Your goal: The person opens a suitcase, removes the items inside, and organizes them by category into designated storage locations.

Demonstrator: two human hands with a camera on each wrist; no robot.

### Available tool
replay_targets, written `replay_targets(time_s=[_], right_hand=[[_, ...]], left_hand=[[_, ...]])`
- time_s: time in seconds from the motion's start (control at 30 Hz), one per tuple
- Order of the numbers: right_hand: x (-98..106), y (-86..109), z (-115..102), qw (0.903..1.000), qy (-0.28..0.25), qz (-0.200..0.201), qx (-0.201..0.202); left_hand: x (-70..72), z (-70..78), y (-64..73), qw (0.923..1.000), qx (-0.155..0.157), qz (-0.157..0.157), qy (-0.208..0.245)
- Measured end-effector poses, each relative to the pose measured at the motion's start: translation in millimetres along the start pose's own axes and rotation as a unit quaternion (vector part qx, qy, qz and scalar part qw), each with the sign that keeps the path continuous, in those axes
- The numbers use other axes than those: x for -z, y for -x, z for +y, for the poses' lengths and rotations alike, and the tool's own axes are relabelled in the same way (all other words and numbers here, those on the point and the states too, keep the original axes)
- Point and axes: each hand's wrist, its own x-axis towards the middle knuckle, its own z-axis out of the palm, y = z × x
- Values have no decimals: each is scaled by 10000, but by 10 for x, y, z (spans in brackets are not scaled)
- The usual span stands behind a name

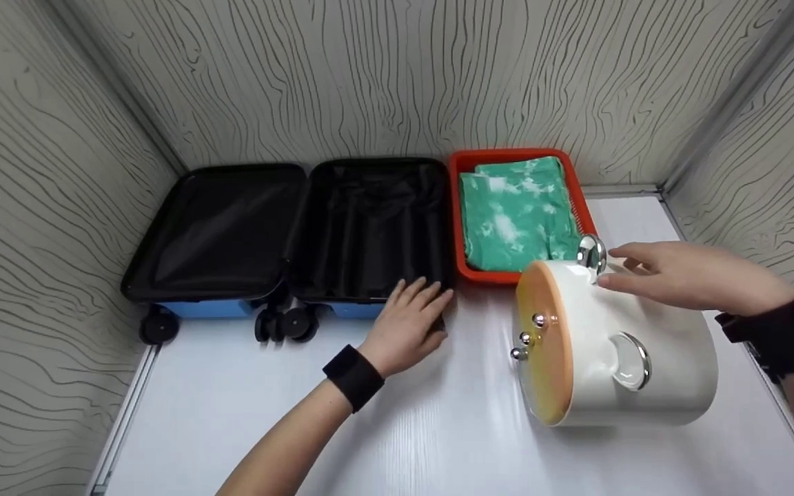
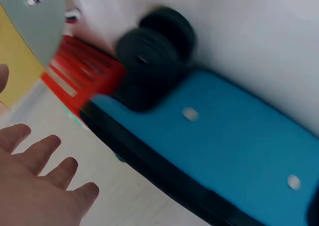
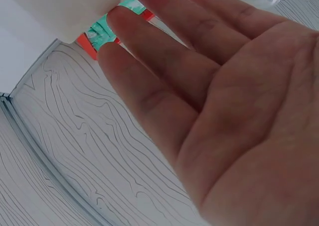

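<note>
An open blue suitcase (image 1: pixel 214 310) with a black interior lies with its two halves side by side. My left hand (image 1: pixel 407 324), fingers spread, is over the front right corner of its right half; whether it touches is unclear. In the left wrist view, the fingers are apart beside the blue suitcase shell (image 2: pixel 224 136). On the right stands a white drum-shaped container (image 1: pixel 666 351) with an orange-yellow front and chrome fittings. My right hand (image 1: pixel 673 275) is at its top, beside a chrome ring-like piece (image 1: pixel 592 253). The right wrist view shows its fingers straight and its palm bare.
A red basket (image 1: pixel 455 207) holding folded green-and-white cloth (image 1: pixel 517 213) sits against the suitcase's right side, behind the container. Black suitcase wheels (image 1: pixel 298 324) face the front. Wood-patterned walls (image 1: pixel 383 76) enclose the white table (image 1: pixel 397 441) at the back and both sides.
</note>
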Motion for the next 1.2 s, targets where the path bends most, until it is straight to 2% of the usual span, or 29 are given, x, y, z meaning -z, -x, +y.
replay_targets(time_s=[0.17, 0.27, 0.43, 0.53, 0.77, 1.1, 1.2], right_hand=[[0, -59, -20, 9999, 68, 92, 40], [-6, -95, -33, 9998, 55, 188, 93], [-25, -137, -66, 9993, 54, 351, 149], [-35, -152, -98, 9988, 114, 459, 158], [-30, -154, -125, 9975, 367, 596, 3], [65, -93, -13, 9988, 335, 369, -12], [109, -78, 63, 9990, 343, 283, 24]], left_hand=[[97, -349, 154, 9983, 566, -104, -37], [109, -539, 271, 9953, 959, -101, -85], [30, -794, 487, 9864, 1631, -40, -205], [-42, -894, 588, 9817, 1867, -31, -366], [-138, -951, 657, 9828, 1787, 401, -219], [-171, -952, 682, 9822, 1801, 500, -200], [-180, -965, 650, 9817, 1814, 556, -155]])
